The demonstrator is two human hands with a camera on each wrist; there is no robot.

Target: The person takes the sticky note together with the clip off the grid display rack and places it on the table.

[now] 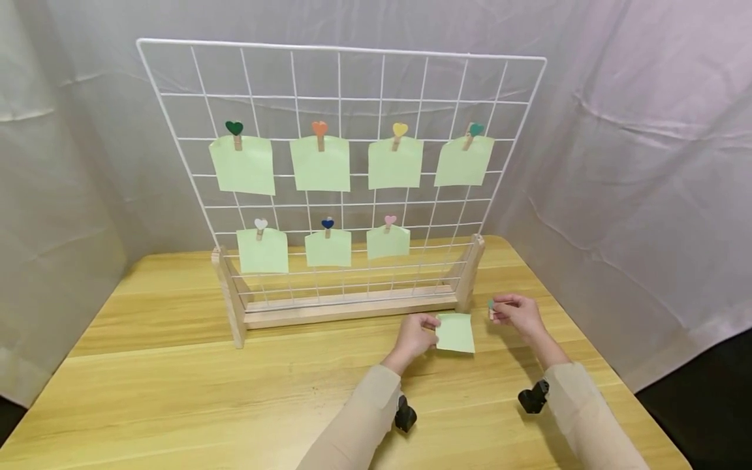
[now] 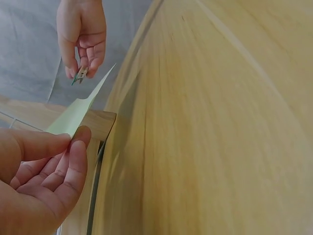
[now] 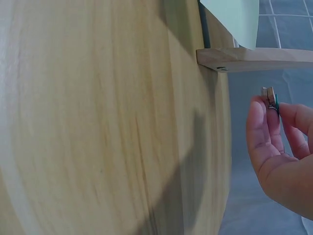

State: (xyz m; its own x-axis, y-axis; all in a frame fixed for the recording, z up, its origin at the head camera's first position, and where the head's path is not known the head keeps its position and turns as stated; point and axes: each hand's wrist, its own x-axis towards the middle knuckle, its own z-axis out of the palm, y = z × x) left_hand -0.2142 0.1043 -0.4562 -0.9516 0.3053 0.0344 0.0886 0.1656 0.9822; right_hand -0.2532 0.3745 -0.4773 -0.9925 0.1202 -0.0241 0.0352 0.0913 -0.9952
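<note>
Two hands hold one note (image 1: 455, 333), one clip (image 1: 490, 309); seven hang.

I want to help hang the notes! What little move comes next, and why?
Probably bring the clip in the right hand over to the top edge of the note pinched by the left hand. The grid has a free spot at the bottom right.

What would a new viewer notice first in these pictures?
First, the white wire grid standing in its wooden base at the back of the table, with seven green notes clipped on by heart pegs. In front, the left hand pinches a loose green note, and the right hand pinches a small peg.
</note>
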